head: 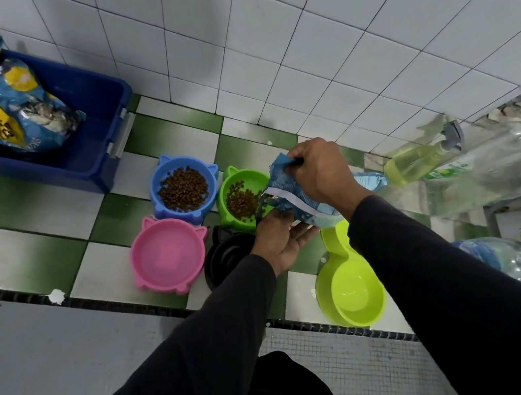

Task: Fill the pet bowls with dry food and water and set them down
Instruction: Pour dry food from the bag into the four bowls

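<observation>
Green bowl (241,197) served as reference, on the green-and-white checkered floor (29,217) near the white tiled wall (330,45); it held brown kibble (242,202). Right hand (317,171) pinched the top edge of a small blue food pouch (289,192), tipped with its mouth over the bowl's right rim. Left hand (278,239), just below the bowl, lay palm-up with fingers spread under the pouch, touching it. Blue bowl (182,188) with kibble sat just left of the green bowl; pink bowl (168,257) lower left, contents unclear; black bowl (224,259) directly below. Lime scoop (352,289) lay lower right. Blue bin (76,125) holding a cat-food bag (3,107) stood well to the upper left. Plastic bottles (477,173) lay right.
</observation>
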The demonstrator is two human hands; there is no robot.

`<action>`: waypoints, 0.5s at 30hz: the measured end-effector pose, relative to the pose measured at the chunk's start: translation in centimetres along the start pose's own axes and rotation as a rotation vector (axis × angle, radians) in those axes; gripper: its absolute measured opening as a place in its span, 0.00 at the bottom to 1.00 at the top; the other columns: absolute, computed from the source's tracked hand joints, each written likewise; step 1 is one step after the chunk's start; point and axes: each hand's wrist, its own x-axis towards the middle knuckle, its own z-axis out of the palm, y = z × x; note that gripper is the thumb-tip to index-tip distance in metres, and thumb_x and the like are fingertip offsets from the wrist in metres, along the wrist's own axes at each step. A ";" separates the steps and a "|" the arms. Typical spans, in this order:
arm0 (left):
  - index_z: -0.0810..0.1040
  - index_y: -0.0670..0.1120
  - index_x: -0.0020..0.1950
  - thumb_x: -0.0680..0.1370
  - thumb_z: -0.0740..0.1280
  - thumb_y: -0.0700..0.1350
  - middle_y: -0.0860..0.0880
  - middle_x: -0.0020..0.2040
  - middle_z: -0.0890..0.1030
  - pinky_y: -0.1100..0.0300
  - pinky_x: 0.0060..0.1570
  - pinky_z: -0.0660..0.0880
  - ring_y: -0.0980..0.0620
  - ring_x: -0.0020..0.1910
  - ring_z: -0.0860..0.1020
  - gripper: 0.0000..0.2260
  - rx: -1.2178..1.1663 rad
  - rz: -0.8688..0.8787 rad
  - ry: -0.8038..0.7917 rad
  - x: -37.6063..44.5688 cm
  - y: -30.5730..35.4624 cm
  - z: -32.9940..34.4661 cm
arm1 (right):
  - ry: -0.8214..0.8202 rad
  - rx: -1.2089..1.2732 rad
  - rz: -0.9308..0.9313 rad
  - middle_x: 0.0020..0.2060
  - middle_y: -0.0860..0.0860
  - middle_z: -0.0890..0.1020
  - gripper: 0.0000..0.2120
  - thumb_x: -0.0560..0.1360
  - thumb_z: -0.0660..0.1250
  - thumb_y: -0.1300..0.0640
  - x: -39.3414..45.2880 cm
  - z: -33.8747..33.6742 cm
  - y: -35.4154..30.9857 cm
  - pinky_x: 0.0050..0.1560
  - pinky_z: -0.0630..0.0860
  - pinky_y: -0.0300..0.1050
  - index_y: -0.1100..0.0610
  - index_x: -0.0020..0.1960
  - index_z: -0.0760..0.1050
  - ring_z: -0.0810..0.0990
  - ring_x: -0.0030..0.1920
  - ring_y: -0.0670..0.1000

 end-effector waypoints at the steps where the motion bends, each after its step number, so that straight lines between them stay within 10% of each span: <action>1: 0.76 0.43 0.59 0.86 0.56 0.36 0.41 0.54 0.81 0.38 0.61 0.75 0.40 0.52 0.81 0.10 0.002 -0.001 0.006 0.0 0.0 0.0 | 0.005 0.011 0.004 0.38 0.53 0.80 0.06 0.77 0.69 0.63 0.0 0.0 0.0 0.40 0.66 0.38 0.60 0.50 0.85 0.75 0.41 0.52; 15: 0.75 0.46 0.60 0.87 0.56 0.41 0.44 0.52 0.81 0.43 0.60 0.77 0.44 0.49 0.82 0.09 0.049 -0.018 0.069 -0.4 -0.3 0.3 | 0.021 0.074 0.049 0.42 0.54 0.82 0.06 0.78 0.70 0.61 0.2 0.4 0.2 0.39 0.64 0.34 0.60 0.52 0.84 0.75 0.42 0.50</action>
